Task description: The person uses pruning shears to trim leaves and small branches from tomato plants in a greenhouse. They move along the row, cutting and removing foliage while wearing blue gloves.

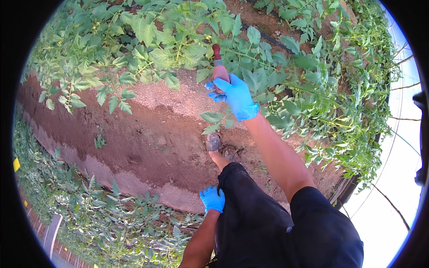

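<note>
My right hand [234, 95], in a blue glove, grips a red bulb-shaped squeeze bottle [221, 74] with a grey collar and a dark red tip. That tip points up into the leaves of tomato plants [161, 37], close to a small yellow flower. Part of the bulb is hidden behind the thumb and fingers. Lower down, my left hand [212, 200], also gloved in blue, rests against the black trouser leg [234, 191], fingers apart, with nothing seen in it.
A soil path [150, 144] runs between two rows of tomato plants, with my foot [213, 143] on it. Black drip hose [271, 39] lies beyond the upper leaves. More plants [124, 221] grow close by my left arm. White greenhouse sheeting [395, 160] stands at the right.
</note>
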`<state>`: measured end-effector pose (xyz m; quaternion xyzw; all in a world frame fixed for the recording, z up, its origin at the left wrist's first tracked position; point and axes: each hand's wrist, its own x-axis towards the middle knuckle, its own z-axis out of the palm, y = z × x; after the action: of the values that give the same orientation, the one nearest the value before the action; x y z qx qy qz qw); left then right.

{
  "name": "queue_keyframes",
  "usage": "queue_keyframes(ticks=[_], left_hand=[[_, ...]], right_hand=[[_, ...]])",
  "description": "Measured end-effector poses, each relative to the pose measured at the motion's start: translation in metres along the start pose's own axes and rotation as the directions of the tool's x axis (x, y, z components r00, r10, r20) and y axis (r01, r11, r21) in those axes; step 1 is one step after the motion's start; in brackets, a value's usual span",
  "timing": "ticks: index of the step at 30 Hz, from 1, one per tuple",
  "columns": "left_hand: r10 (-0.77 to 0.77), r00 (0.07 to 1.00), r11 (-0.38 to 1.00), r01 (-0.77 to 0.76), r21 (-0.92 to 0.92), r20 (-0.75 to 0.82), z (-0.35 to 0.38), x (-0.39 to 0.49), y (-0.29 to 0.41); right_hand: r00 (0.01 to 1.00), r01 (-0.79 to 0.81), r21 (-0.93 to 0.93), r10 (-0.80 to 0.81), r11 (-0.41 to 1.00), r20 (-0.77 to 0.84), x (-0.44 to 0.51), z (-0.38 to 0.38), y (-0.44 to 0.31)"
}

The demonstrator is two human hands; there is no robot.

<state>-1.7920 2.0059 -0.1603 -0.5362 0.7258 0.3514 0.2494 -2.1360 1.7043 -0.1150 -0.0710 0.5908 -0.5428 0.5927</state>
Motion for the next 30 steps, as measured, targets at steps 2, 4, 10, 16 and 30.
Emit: queue_keyframes(ticks=[2, 4, 10, 16, 30], left_hand=[[-0.007, 1.0, 1.0, 0.007, 0.003, 0.019, -0.009, 0.005, -0.01], [-0.021, 1.0, 1.0, 0.021, -0.018, -0.019, -0.022, 0.014, -0.022], [-0.05, 0.994, 0.995, 0.042, -0.086, -0.093, -0.068, 0.034, -0.058], [-0.09, 0.983, 0.983, 0.063, -0.171, -0.158, -0.12, 0.038, -0.07], [-0.149, 0.939, 0.979, 0.095, -0.181, -0.309, -0.196, 0.044, -0.145]], right_hand=[[0.999, 0.03, 0.053, -0.029, 0.998, -0.035, -0.005, 0.007, -0.006], [0.998, 0.05, 0.034, -0.048, 0.998, -0.044, -0.001, 0.008, -0.017], [0.999, 0.028, -0.12, -0.03, 0.992, -0.018, 0.025, 0.0, -0.038], [0.997, 0.029, -0.086, -0.035, 0.996, -0.071, -0.009, 0.01, -0.04], [0.935, -0.234, -0.085, 0.248, 0.969, 0.254, -0.068, 0.075, 0.044]])
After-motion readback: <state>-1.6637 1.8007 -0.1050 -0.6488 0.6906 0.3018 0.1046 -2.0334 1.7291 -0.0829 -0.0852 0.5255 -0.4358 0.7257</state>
